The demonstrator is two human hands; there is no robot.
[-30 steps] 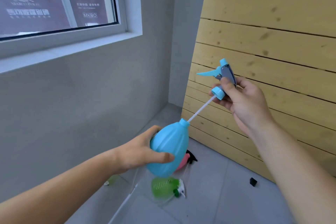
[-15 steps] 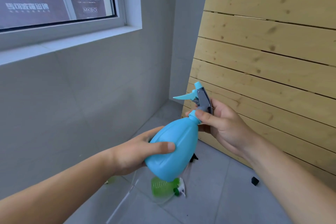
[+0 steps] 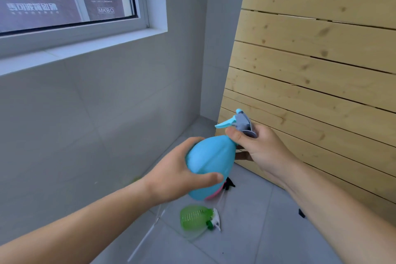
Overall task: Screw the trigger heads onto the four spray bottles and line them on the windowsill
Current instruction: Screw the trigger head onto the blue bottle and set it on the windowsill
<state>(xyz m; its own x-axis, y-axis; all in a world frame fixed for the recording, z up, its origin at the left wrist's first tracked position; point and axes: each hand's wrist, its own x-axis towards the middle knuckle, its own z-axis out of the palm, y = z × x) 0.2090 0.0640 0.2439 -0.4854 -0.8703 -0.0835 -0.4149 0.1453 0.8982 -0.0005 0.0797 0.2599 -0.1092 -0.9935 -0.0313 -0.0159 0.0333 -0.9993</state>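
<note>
The left hand point(image 3: 177, 172) wraps the blue bottle point(image 3: 211, 164) mid-air above the floor; the right hand point(image 3: 260, 148) pinches the trigger head point(image 3: 240, 123) at its collar; likely light, smooth plastic; best gripped round the belly.

A grey tiled floor point(image 3: 246, 240) carries a green spray bottle point(image 3: 194, 218) lying on its side, its white trigger head point(image 3: 214, 219) pointing right. Just left of the green bottle lies a thin clear dip tube point(image 3: 145, 236), running diagonally. Beyond the green bottle, a pink bottle point(image 3: 213, 194) and a black trigger head point(image 3: 229, 184) show partly. Far right of it sits a small black piece point(image 3: 301, 213).
</note>
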